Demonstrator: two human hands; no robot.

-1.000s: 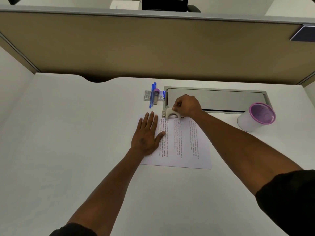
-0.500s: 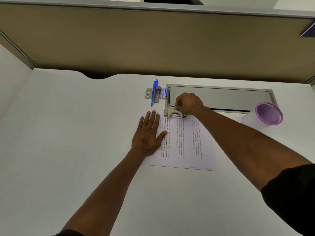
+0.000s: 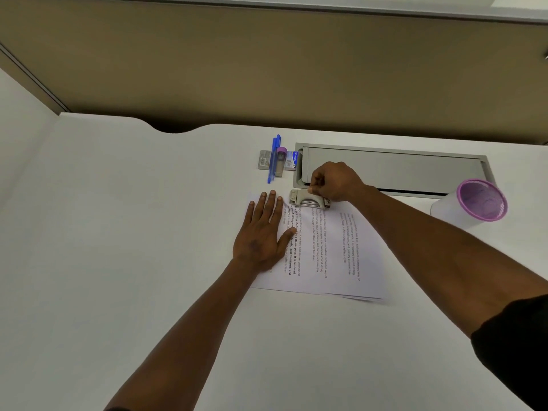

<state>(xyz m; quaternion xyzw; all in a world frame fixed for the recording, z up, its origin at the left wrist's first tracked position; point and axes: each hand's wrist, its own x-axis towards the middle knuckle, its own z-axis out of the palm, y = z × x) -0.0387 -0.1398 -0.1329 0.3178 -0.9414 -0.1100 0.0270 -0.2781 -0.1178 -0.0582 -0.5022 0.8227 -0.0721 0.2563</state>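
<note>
The left grip (image 3: pixel 261 235) stays flat on the paper (image 3: pixel 335 247), just as it was a second ago. Its fingers are spread and straight and point to 12 o'clock. Its palm covers the stack's 9 o'clock edge, and its thumb lies across the bold print.

The right grip (image 3: pixel 335 180) is curled tight, thumb and fingertips pinching the far side of the punch (image 3: pixel 310 199). It has hardly moved. A second ago it sat more squarely over the punch, and now more of the metal top shows at its 7 o'clock.

The punch is where it was, biting the stack's 12 o'clock edge, near the corner by the left fingertips. At the stack's 5 o'clock corner the lower sheets now peek out a little, fanned past the top one.

The rest has not moved on the desk (image 3: pixel 118 232). The blue pen (image 3: pixel 274 160) lies at 11 o'clock from the punch, among small boxes. The grey hatch (image 3: pixel 391 167) runs off at 2 o'clock, partly under the right wrist. The purple-rimmed cup (image 3: pixel 474 203) stands at 3 o'clock, well apart from the paper.
</note>
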